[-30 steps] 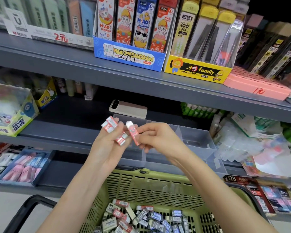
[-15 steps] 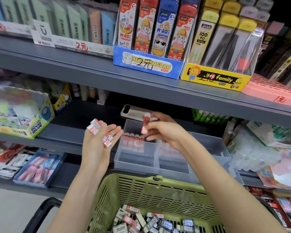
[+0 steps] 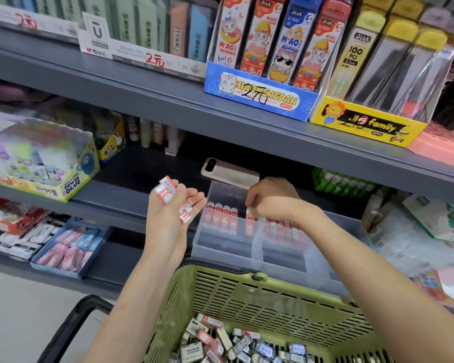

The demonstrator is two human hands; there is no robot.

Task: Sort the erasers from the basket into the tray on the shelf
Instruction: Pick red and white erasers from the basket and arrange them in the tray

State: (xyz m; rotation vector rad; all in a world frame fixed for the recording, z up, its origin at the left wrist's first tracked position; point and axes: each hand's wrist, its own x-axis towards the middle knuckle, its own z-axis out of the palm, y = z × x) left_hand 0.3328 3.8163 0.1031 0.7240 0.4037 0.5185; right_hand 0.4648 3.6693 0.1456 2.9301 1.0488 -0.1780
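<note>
Left hand (image 3: 168, 221): palm up, just left of the tray, fingers (image 3: 197, 199) loosely curled, cradling two red-and-white erasers.
Top eraser (image 3: 165, 190): perched at the far left fingertips, barcode side up.
Lower eraser (image 3: 186, 215): lodged between the left fingers and the palm.
Right hand (image 3: 271, 203): knuckles up over the tray's back compartment, fingertips (image 3: 252, 199) curled downward, pinching one eraser.
Pinched eraser (image 3: 250, 215): directly under the right fingertips, upright, partly hidden, in line with the standing row.
Standing row (image 3: 222, 214): upright erasers, just left of the right fingers.
Tray (image 3: 247, 248): clear, divided, on the shelf, under the right fingers.
Basket (image 3: 247, 297): green, well below both sets of fingers, loose erasers (image 3: 220, 341) heaped inside.
Phone (image 3: 230, 174): flat on the shelf, just beyond the right fingers.
</note>
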